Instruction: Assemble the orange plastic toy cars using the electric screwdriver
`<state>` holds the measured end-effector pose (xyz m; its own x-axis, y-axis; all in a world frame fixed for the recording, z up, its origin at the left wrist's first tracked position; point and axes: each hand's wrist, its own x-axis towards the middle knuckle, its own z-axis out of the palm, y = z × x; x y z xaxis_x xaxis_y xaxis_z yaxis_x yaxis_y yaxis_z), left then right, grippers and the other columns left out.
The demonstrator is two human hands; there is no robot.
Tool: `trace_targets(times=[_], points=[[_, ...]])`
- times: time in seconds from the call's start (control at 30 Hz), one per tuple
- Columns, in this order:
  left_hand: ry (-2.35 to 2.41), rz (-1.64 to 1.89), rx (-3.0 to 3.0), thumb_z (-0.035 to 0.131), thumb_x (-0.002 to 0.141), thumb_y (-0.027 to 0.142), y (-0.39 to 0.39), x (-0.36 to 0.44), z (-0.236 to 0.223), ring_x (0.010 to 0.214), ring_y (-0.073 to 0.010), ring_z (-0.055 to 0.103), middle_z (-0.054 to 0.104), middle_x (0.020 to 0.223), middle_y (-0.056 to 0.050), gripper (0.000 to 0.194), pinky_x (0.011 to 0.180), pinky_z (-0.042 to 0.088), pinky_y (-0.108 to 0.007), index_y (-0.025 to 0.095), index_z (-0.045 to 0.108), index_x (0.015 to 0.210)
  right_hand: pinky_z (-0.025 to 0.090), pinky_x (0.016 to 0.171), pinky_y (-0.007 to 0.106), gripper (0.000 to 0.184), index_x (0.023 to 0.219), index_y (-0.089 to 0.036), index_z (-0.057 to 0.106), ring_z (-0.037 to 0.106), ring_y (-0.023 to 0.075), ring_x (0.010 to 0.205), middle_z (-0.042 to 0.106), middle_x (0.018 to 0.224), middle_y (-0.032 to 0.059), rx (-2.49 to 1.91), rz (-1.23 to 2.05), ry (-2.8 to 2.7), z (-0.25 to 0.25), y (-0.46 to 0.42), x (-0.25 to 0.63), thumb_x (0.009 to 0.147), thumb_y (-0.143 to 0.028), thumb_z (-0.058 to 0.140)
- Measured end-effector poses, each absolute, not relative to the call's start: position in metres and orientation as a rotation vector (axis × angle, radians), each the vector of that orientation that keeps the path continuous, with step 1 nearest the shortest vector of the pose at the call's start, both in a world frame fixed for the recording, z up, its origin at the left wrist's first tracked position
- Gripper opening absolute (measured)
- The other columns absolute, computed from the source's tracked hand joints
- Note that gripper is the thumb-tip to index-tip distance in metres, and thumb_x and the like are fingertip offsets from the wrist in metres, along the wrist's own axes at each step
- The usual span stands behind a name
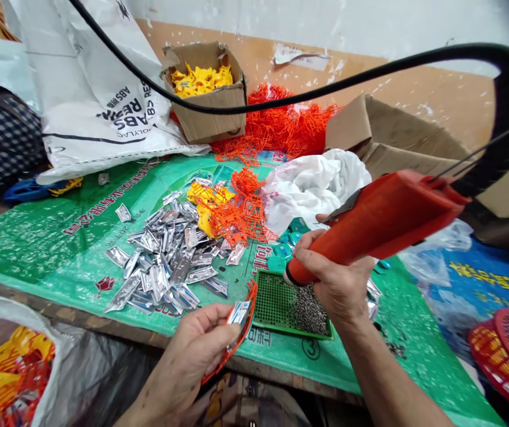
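My left hand (192, 347), near the table's front edge, pinches a small shiny metal plate (239, 312) together with a thin orange plastic frame (251, 302). My right hand (343, 287) is wrapped round a red powered screwdriver (383, 222), tilted with its dark nose down to the left, over a green tray (272, 302). Small dark screws (311, 311) lie heaped in that tray's right side. Left of the tray spreads a pile of silvery metal plates (160, 273). Orange plastic frames (243, 213) and yellow plastic parts (205, 204) lie behind it.
A black cable (218, 110) arches across the view to the screwdriver. Behind stand a cardboard box (218, 115) of yellow parts, an orange heap (276, 127) and a white bag (316, 184). An open sack (52, 314) sits lower left, a red basket (503, 356) lower right.
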<state>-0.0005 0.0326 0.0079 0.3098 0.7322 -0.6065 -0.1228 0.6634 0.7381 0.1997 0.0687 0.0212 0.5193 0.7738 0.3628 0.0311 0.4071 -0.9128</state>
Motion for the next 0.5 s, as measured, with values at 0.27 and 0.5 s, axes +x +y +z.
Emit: trace_targets(times=[0.27, 0.5], points=[[1.035, 0.663, 0.643, 0.077, 0.063, 0.025, 0.031, -0.002, 0.002, 0.064, -0.0106, 0.056, 0.071, 0.072, -0.001, 0.027, 0.062, 0.040, -0.020, 0.015, 0.078, 0.088, 0.048, 0.057, 0.030, 0.015, 0.065, -0.018, 0.065, 0.058, 0.0136, 0.059, 0.065, 0.065, -0.0024, -1.042, 0.633, -0.851, 0.030, 0.067, 0.201, 0.060, -0.013, 0.078], [1.033, 0.708, 0.810, 0.070, 0.068, 0.023, 0.029, -0.002, -0.006, 0.060, -0.0107, 0.050, 0.066, 0.066, 0.001, 0.025, 0.059, 0.035, -0.022, 0.015, 0.080, 0.090, 0.051, 0.063, 0.032, 0.046, 0.105, -0.024, 0.065, 0.059, 0.0150, 0.059, 0.066, 0.064, -0.0043, -0.878, 0.720, -0.810, 0.067, 0.048, 0.200, 0.062, -0.010, 0.075]])
